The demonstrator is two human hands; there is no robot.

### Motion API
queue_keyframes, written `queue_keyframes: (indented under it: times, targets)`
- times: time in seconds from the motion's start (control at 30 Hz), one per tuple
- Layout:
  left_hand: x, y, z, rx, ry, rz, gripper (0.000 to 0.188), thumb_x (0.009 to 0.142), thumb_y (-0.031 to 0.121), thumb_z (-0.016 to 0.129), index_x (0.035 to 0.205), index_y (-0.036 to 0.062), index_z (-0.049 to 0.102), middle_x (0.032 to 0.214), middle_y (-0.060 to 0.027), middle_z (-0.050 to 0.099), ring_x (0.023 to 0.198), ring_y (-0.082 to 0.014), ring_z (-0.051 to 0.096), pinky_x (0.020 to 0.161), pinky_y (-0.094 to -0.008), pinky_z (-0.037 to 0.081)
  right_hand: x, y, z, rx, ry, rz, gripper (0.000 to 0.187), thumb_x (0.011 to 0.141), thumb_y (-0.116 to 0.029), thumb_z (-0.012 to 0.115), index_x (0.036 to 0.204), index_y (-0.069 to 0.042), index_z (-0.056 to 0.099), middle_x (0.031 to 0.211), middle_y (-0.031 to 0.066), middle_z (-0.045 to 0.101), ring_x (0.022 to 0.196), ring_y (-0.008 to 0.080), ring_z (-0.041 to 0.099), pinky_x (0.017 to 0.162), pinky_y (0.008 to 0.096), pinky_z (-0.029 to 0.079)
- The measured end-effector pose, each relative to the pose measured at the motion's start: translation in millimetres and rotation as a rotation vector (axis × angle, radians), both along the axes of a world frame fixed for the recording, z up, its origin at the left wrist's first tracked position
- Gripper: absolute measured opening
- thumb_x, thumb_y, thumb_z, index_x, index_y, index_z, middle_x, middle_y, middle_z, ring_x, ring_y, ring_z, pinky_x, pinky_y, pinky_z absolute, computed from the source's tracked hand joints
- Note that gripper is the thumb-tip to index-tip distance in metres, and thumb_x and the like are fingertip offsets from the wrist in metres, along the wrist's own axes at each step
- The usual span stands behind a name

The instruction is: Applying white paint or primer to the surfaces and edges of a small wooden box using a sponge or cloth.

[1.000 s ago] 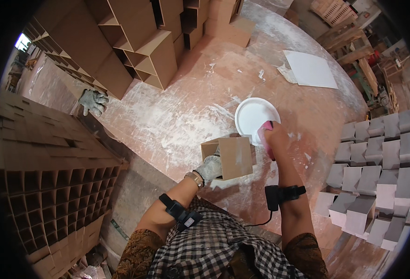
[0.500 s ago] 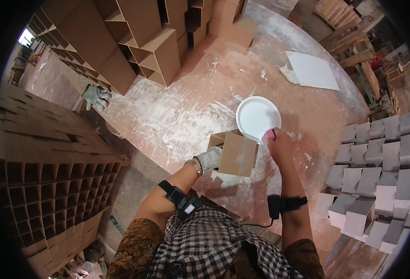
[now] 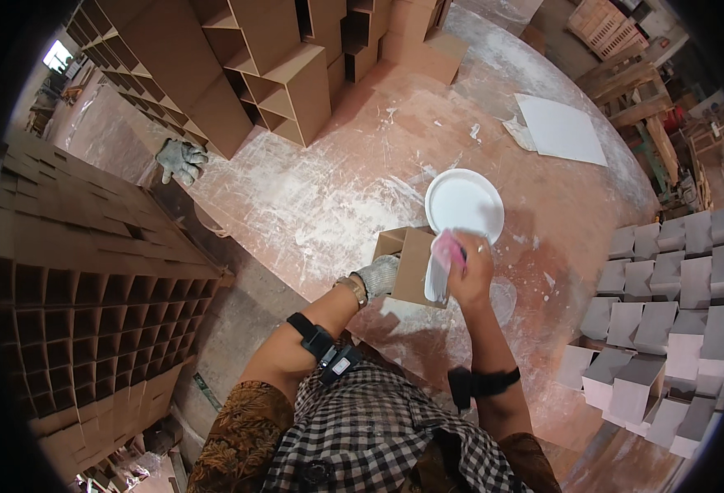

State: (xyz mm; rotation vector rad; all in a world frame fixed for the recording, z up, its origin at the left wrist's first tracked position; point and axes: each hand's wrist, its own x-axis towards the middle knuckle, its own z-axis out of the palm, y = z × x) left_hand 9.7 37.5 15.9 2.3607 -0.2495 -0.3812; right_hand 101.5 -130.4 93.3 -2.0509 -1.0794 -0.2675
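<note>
A small brown cardboard box [image 3: 411,271] with an open left end stands tilted in front of me. My left hand [image 3: 378,275], in a grey knit glove, reaches into that open end and holds the box; its fingertips are hidden inside. With bare fingers, my right hand [image 3: 470,267] grips a pink hand tool [image 3: 450,248], blurred, its exact kind unclear. The tool is at the box's right side, where a white strip [image 3: 436,282] shows. Just beyond the box lies a round white tray [image 3: 465,193] with white material in it.
White-coated boxes [image 3: 650,324] stand in rows at the right. Brown boxes are stacked at the far left [image 3: 272,82] and near left [image 3: 107,320]. A grey glove [image 3: 180,160] lies at the table's left edge. A white sheet [image 3: 561,129] is at the far right of the white-smeared table [image 3: 321,197].
My right hand has moved from the white tray's rim left and nearer, bringing the pink tool to the box's right side. A white strip shows there now. My left hand stays in the box.
</note>
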Motion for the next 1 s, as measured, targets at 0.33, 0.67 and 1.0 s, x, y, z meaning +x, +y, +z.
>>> queue_keyframes:
  times: [0.33, 0.67, 1.0]
  targets:
    - [2.9, -5.5, -2.8, -0.015, 0.009, 0.018, 0.038, 0.081, 0.028, 0.056, 0.113, 0.006, 0.057, 0.101, -0.0178, 0.063, 0.094, -0.0301, 0.061, 0.081, -0.0375, 0.048, -21.2, -34.5, -15.7, 0.016, 0.09, 0.114, 0.03, 0.07, -0.001, 0.056, 0.099, -0.004, 0.061, 0.092, 0.0146, 0.062, 0.086, 0.0321, 0.057, 0.078, 0.0387, 0.043]
    - [5.1, -18.9, -18.9, -0.128, 0.045, 0.178, 0.037, 0.082, 0.029, 0.056, 0.113, 0.0077, 0.058, 0.103, -0.0175, 0.063, 0.094, -0.0303, 0.06, 0.082, -0.0376, 0.047, -57.9, -35.4, 10.1, -0.054, 0.044, 0.376, 0.03, 0.073, -0.004, 0.057, 0.103, -0.006, 0.061, 0.096, 0.0133, 0.061, 0.087, 0.0328, 0.055, 0.079, 0.0436, 0.041]
    - [7.0, -23.3, -24.3, -0.142, 0.038, 0.163, 0.038, 0.084, 0.028, 0.054, 0.115, 0.0064, 0.056, 0.107, -0.0189, 0.061, 0.095, -0.0313, 0.06, 0.084, -0.0381, 0.046, -18.1, -7.8, -5.5, -0.007, 0.052, 0.252, 0.03, 0.073, -0.007, 0.056, 0.103, -0.009, 0.06, 0.095, 0.0123, 0.06, 0.091, 0.0298, 0.053, 0.079, 0.0416, 0.037]
